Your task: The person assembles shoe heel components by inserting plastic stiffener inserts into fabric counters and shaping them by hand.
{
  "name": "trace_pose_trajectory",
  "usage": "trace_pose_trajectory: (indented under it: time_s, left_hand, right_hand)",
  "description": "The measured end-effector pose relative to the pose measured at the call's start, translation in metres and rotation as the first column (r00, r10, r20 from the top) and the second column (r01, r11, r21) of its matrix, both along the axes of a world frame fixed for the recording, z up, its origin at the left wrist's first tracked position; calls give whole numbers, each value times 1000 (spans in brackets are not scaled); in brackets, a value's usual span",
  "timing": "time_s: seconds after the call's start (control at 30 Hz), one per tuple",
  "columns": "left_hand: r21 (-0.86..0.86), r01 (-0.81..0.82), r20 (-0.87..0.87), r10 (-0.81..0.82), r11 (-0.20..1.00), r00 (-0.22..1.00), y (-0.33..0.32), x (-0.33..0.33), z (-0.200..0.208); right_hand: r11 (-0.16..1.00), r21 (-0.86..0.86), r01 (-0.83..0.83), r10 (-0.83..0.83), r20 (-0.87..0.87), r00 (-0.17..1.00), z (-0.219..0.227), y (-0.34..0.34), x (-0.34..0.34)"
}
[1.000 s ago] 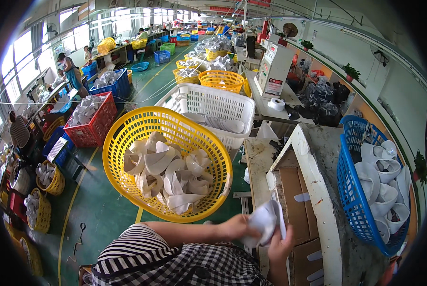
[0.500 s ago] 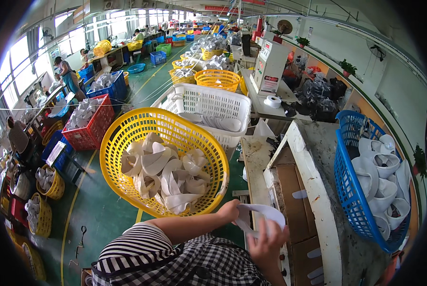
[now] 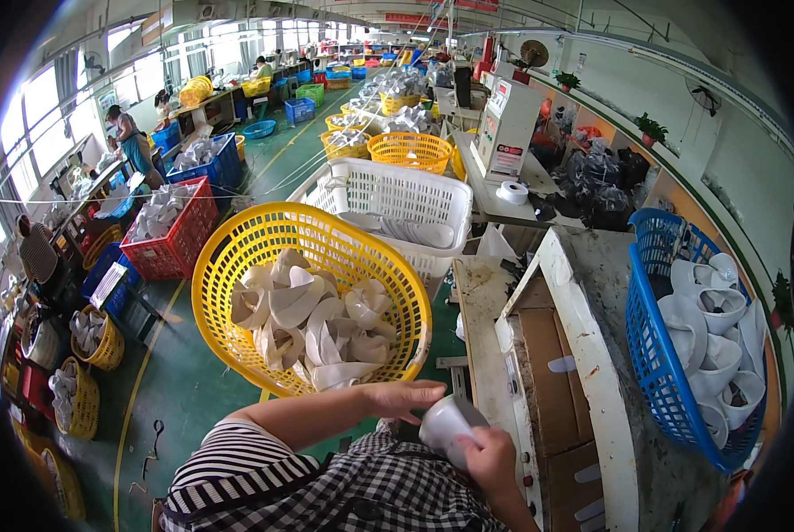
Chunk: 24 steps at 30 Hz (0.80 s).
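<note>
A white curved piece, which looks like a shoe upper [image 3: 447,427], is bent into a loop in front of my body. My right hand [image 3: 489,463] is closed on its lower right side, thumb on top. My left hand [image 3: 406,398] is beside its upper left edge, fingers stretched out and apart; whether the fingertips touch it I cannot tell. Just beyond my left forearm stands a yellow oval basket [image 3: 204,266] with a heap of similar off-white uppers [image 3: 313,321]. To the right of my hands is a worn white workbench unit [image 3: 583,372] with brown cardboard and pale flat sole-shaped pieces [image 3: 562,364].
Behind the yellow basket sits a white plastic crate [image 3: 406,184] holding stacked pale pieces. A blue basket [image 3: 649,355] of white uppers stands at the right. A red crate [image 3: 175,253] is at the left. A tape roll [image 3: 511,192] lies near a grey machine [image 3: 508,124].
My left hand has let go of the upper's left edge and opened out. The upper has turned and tilted downward, closer to my body, in my right hand.
</note>
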<state>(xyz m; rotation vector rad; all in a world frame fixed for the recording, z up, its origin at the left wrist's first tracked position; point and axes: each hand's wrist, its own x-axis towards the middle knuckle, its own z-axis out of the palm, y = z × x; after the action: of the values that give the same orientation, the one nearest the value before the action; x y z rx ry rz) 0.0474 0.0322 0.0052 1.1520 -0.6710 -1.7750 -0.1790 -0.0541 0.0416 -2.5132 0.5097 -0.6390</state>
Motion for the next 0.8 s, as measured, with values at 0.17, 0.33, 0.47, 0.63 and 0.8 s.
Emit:
trace_pose_trajectory:
  time_s: [0.17, 0.33, 0.47, 0.63, 0.8]
  left_hand:
    - [43, 66, -333, -48, 997, 942, -4, -27, 2]
    - [-60, -199, -574, 129, 978, 809, -20, -32, 30]
    - [29, -252, -541, 227, 967, 810, -28, -26, 34]
    - [56, -268, -381, 269, 962, 885, -24, -32, 19]
    - [32, -202, -318, 201, 979, 926, -13, -51, 28]
  right_hand:
    - [899, 428, 88, -242, 319, 916, -17, -9, 5]
    - [832, 549, 80, -148, 80, 986, -5, -12, -7]
    - [551, 835, -5, -253, 173, 952, -10, -10, -1]
    - [502, 863, -64, 0, 75, 997, -42, 6, -37]
    - [436, 883, -172, -202, 282, 938, -30, 6, -38]
